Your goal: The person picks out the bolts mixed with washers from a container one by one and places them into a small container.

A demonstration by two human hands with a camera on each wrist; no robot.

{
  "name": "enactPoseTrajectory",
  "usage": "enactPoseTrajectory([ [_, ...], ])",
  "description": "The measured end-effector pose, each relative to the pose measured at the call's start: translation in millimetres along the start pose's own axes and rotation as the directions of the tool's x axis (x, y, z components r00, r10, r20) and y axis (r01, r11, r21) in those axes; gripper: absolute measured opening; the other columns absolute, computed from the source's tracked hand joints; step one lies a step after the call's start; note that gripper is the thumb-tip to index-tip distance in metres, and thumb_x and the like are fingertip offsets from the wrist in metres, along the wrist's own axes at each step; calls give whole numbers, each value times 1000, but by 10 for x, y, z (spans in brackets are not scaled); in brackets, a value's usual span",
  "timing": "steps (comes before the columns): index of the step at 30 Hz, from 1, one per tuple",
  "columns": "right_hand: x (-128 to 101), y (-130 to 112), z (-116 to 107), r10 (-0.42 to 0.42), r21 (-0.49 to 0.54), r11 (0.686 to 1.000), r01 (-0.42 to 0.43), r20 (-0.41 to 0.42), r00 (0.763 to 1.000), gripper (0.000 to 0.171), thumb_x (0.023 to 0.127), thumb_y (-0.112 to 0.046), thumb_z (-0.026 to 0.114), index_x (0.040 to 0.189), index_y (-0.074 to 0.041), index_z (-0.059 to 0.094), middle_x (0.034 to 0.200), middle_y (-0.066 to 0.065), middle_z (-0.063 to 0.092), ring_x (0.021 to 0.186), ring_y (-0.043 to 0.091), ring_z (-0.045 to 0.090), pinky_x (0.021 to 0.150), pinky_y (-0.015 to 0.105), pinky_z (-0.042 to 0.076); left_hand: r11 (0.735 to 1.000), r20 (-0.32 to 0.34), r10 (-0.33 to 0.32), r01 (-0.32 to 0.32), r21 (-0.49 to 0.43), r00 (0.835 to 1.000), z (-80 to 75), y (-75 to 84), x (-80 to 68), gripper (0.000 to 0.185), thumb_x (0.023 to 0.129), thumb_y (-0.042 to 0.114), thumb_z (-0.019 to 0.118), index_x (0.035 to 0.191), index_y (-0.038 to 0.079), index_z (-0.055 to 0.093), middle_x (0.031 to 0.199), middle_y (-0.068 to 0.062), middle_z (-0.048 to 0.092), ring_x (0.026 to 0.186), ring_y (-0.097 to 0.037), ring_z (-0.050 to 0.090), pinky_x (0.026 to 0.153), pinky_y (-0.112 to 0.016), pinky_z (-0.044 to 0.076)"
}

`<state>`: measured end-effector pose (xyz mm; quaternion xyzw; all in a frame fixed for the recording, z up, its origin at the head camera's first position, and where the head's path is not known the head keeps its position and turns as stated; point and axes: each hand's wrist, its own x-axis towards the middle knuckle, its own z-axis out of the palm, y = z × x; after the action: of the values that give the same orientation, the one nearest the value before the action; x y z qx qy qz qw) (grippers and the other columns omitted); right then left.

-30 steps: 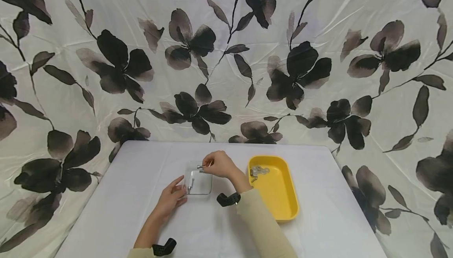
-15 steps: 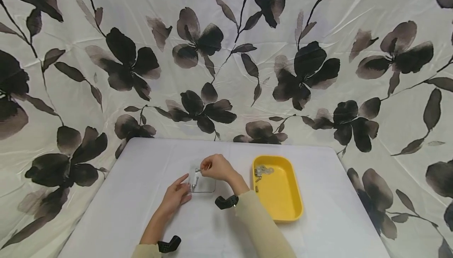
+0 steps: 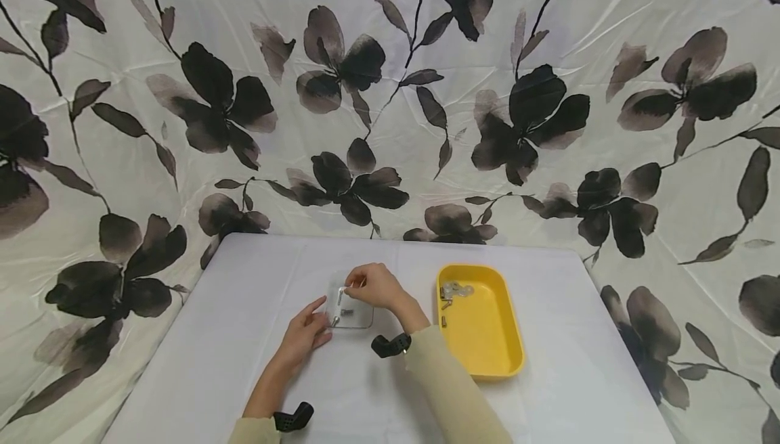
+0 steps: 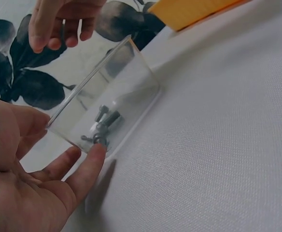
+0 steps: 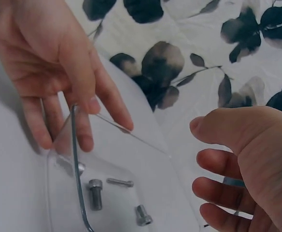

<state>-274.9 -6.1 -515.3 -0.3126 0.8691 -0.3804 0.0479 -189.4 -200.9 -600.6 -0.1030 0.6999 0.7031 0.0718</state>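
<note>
One clear dish (image 3: 350,310) sits on the white surface (image 3: 548,376), holding three small bolts (image 5: 95,193). To its right lies one yellow tray (image 3: 487,342). No writing shows. The left hand (image 3: 302,342) touches the dish's near-left corner, fingers (image 4: 90,166) straight and spread. The right hand (image 3: 376,284) hovers over its far edge, fingers loosely curled, holding nothing visible.

The right hand (image 3: 373,285) no longer pinches a bolt; its fingers now hang relaxed over the far edge of the clear tray (image 3: 359,321), holding nothing; that bolt (image 3: 347,312) now lies inside the tray beside the others; the left hand's (image 3: 302,340) fingertips sit closer against the tray's near-left corner than a second ago.
</note>
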Motion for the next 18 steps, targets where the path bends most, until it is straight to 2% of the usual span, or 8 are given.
enactPoseTrajectory([
  [7, -76, 73, -72, 14, -7, 1000, -14, 2, 1000, 4, 88, -18, 72, 85, -15, 73, 73, -12, 61, 67, 6, 53, 58, 19, 46, 1000, 0, -5, 5, 14, 1000, 22, -69, -36, 48, 102, 11, 49, 149, 10, 37, 127, -25, 48, 111, -32, 55, 86, -35, 55],
  [10, -109, 102, -113, 27, 1, 1000, -27, 12, 1000, 4, 88, -18, 72, 87, -15, 73, 74, -11, 62, 68, 7, 54, 58, 20, 47, 994, -38, 23, -19, 109, 999, 3, -55, -44, 48, 103, 14, 49, 149, 11, 38, 127, -23, 48, 109, -31, 56, 84, -34, 56],
  [12, -121, 122, -159, 30, -2, 1000, -30, 11, 999, 4, 89, -18, 71, 88, -14, 74, 76, -11, 62, 69, 7, 54, 58, 21, 47, 975, -81, 74, -55, 217, 994, -11, 23, -35, 47, 103, 18, 49, 148, 10, 38, 127, -22, 49, 108, -32, 55, 84, -36, 55],
  [14, -130, 144, -226, 44, -12, 999, -44, 13, 999, 4, 89, -18, 71, 89, -15, 74, 76, -11, 62, 70, 8, 54, 59, 21, 48, 941, -117, 132, -87, 326, 984, -14, 150, -25, 47, 102, 21, 50, 147, 10, 39, 128, -20, 50, 109, -33, 55, 85, -40, 53],
  [16, -132, 167, -305, 49, -22, 999, -48, 7, 999, 4, 90, -18, 70, 90, -15, 73, 77, -10, 62, 71, 8, 54, 61, 21, 48, 911, -122, 190, -129, 392, 974, 1, 300, -14, 47, 102, 21, 50, 146, 10, 40, 131, -20, 50, 113, -34, 53, 89, -45, 50],
  [18, -131, 182, -396, 54, -24, 998, -54, 0, 999, 4, 90, -19, 71, 90, -15, 73, 77, -10, 62, 71, 9, 55, 61, 22, 49, 893, -95, 231, -172, 415, 968, 36, 444, -5, 47, 102, 21, 50, 146, 10, 41, 135, -21, 48, 117, -36, 51, 92, -49, 48],
])
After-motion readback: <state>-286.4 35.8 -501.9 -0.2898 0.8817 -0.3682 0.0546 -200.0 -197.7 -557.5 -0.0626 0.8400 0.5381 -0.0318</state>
